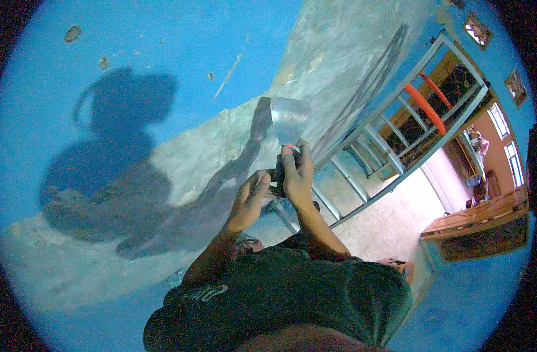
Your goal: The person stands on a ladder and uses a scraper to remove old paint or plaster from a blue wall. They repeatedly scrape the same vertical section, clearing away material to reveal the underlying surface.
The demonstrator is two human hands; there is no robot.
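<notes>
My right hand (298,176) grips the dark handle of a wide-bladed scraper (290,118), its metal blade pointing up, close to the wall. Beside it, my left hand (250,198) has its fingertips at a small dark object (275,177) next to the handle; whether that hand grips it I cannot tell. Behind both hands is a wall (215,145) with blue paint and a broad grey-green patch of bare or filled plaster. The shadow of my head and arms falls on the wall at the left.
A metal stepladder (374,143) with orange pieces near its top stands at the right. Beyond it are a pale tiled floor (383,211), a wooden-edged opening or ledge (475,215) and windows (514,165). Chips and a long scratch mark the blue paint.
</notes>
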